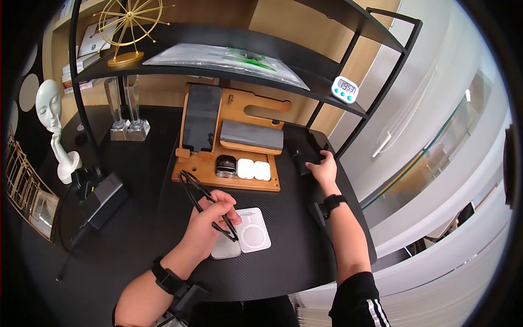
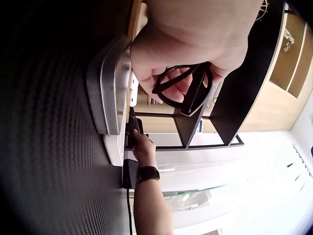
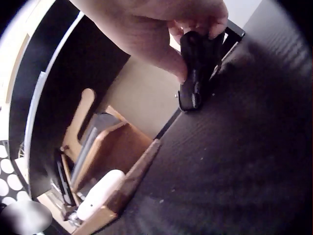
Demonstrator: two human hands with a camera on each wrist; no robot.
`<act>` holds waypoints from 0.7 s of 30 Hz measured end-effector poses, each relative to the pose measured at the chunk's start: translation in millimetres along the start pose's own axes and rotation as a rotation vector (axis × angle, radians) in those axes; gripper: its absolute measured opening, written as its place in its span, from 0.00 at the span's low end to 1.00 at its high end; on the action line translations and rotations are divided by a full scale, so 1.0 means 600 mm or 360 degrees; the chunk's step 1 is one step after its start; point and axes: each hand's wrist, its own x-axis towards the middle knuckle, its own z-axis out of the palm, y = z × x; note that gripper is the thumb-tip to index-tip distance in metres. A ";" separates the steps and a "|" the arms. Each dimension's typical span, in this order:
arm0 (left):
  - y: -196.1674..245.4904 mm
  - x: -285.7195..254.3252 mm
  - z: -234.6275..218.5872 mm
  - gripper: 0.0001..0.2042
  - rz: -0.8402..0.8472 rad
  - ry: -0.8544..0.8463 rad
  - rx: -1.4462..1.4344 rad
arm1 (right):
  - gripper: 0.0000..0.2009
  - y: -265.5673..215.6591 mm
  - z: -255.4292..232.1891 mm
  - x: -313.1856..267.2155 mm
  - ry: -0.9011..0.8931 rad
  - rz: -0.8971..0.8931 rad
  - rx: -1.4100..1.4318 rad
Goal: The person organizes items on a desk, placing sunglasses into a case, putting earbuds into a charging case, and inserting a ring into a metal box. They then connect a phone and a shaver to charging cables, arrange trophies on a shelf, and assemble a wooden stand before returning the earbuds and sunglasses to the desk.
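My left hand (image 1: 210,223) holds black-framed eyeglasses (image 1: 196,191) above the desk, a lens frame (image 2: 171,100) hanging below the fingers in the left wrist view. Under that hand lie a grey metal-edged tin (image 1: 226,249) and, beside it, a flat white square case (image 1: 254,237) with a ring on its face. At the desk's right side my right hand (image 1: 325,173) pinches a dark, soft-looking item (image 3: 194,73) between thumb and fingers; a small metal stud shows at its lower end. What kind of thing it is, I cannot tell.
Behind the hands stands a wooden organizer (image 1: 229,182) with a phone (image 1: 201,117), a grey case (image 1: 251,135) and white earbud cases (image 1: 254,169). A black shelf (image 1: 321,82) overhangs it, carrying a white timer (image 1: 345,90). A white figurine (image 1: 65,163) and black box (image 1: 103,201) stand left.
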 end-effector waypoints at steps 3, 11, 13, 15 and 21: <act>0.003 -0.003 0.005 0.06 -0.0024 -0.0062 0.0076 | 0.23 -0.007 -0.046 -0.029 0.0152 -0.0206 0.0404; -0.004 -0.004 0.001 0.10 0.0014 -0.0229 0.0128 | 0.12 -0.100 -0.212 -0.181 0.0199 -0.1028 0.0712; -0.001 -0.010 0.008 0.11 0.0020 -0.0229 0.0087 | 0.09 -0.128 -0.214 -0.207 0.0112 -0.1241 0.0653; -0.003 -0.009 0.004 0.12 0.0146 -0.0266 0.0007 | 0.10 -0.144 -0.194 -0.219 0.0077 -0.1572 0.0606; 0.006 -0.008 -0.001 0.11 0.0125 -0.0213 -0.0168 | 0.09 -0.194 -0.140 -0.268 0.0019 -0.2038 0.0558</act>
